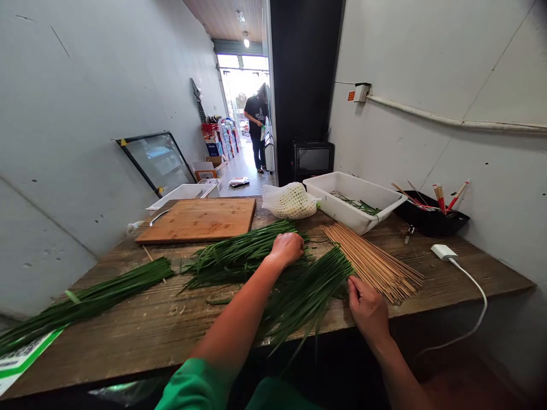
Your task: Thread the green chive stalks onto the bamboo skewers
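Garlic chives lie in two bunches before me. My left hand is closed, its fingers curled down into the stem ends of the far bunch; the fingertips are hidden. At the near bunch, whose leaves hang over the table's front edge, my right hand pinches thumb and forefinger at the cut ends. Just beyond the right hand, a fanned pile of bamboo skewers rests on the wood.
A tied chive bundle lies left, near a single stick. Behind are a cutting board, a foam-netted package, a white tub and a black tray. A white charger trails its cable. A person stands in the doorway.
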The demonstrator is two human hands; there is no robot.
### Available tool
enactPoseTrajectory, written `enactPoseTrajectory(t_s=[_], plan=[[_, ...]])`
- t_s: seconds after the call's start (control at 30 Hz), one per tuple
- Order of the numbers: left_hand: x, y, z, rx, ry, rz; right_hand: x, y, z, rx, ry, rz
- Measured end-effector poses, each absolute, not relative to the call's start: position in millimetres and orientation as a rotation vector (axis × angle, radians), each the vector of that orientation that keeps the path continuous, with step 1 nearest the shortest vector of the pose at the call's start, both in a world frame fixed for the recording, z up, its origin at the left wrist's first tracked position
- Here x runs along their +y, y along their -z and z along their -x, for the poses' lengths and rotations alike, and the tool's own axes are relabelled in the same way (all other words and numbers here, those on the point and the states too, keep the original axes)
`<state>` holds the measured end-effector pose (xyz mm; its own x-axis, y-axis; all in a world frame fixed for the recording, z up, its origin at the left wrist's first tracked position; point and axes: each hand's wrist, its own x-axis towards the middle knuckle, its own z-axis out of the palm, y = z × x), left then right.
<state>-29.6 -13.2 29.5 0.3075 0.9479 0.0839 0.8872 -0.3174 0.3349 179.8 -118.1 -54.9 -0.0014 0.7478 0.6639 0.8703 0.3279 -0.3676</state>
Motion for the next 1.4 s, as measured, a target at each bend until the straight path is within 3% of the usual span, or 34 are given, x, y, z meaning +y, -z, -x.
enactPoseTrajectory(t_s=[0.2,0.53,1.4], plan=[[-14,-17,8,1.396,-0.704,-2.152,-119,55,-180,-1.773,0.176,1.448],[-16,-8,-7,1.389,-0.975,-1.806,-121,51,-178,-1.8,0.142,1.454],[-21,-10,-13,1.417,-0.985,-1.858,-119,52,-178,-1.818,0.15,1.471]])
